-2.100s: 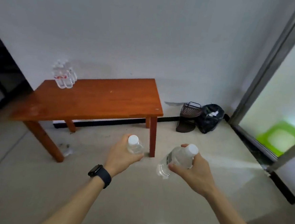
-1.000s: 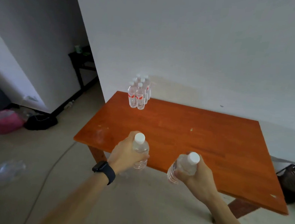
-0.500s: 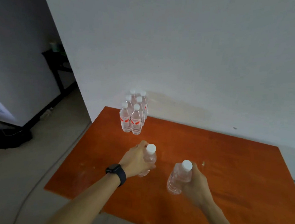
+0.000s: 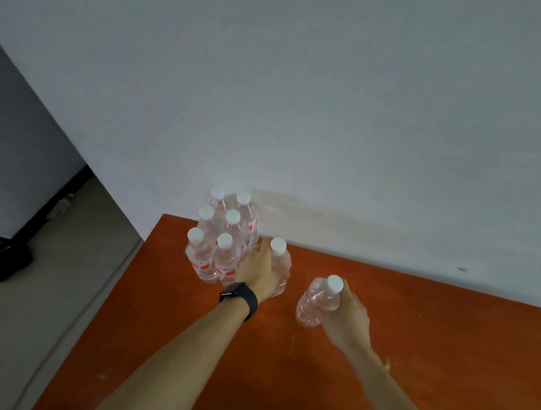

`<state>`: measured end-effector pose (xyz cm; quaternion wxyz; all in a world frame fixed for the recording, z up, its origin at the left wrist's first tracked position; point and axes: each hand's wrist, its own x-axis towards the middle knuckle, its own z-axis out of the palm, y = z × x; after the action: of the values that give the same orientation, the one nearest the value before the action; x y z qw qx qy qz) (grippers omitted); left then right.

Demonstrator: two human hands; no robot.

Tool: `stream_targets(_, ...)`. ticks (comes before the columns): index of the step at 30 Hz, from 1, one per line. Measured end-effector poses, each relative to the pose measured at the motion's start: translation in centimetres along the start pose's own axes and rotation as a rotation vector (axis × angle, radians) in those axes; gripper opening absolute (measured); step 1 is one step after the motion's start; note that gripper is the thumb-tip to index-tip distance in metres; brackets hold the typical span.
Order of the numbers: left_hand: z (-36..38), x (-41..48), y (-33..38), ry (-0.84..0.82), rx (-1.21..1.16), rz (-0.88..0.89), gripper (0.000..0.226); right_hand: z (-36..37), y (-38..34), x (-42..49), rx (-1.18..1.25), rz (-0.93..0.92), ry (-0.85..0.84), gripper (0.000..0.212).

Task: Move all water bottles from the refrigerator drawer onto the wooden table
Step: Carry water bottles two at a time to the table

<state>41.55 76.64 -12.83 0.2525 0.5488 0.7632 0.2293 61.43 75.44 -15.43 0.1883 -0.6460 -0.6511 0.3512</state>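
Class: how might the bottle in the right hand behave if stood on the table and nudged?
Tall and narrow, the bottle probably tips easily. Toppled, its round body would likely roll. Clear plastic may flex in the right hand.

Colours on record: wooden table [image 4: 412, 361] and water bottles [image 4: 217, 252].
Table is showing reddish-orange; bottles are showing clear bodies, white caps [image 4: 225, 239] and red label marks [image 4: 204, 266]; wristwatch [image 4: 239, 294] is showing black; wall [image 4: 303, 94] is showing pale grey-white.

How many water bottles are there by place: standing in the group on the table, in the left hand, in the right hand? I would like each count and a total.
In the bottle group on the wooden table: 6
In the left hand, the left bottle: 1
In the right hand, the right bottle: 1
Total: 8
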Motion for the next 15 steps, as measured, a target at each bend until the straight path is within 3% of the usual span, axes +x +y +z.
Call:
stream_targets(2,0.6,3.2,-0.1,0.018,-0.007,0.015,0.046,0.4,-0.8,3.6,0.019,-0.011,0.02,0.05)
stream_targets(6,1.1,8.2,-0.1,0.008,-0.007,-0.014,0.052,1.2,-2.8,9.8,0.03,-0.049,0.014,0.047)
stream_targets(10,1.4,10.6,-0.1,-0.013,-0.011,-0.036,0.046,2.8,-4.1,13.7,0.025,-0.084,0.006,0.066)
stream_targets(15,0.5,12.4,-0.6,-0.053,-0.075,-0.1,0.056,4.4,-5.2,15.3,0.022,-0.139,-0.01,0.078)
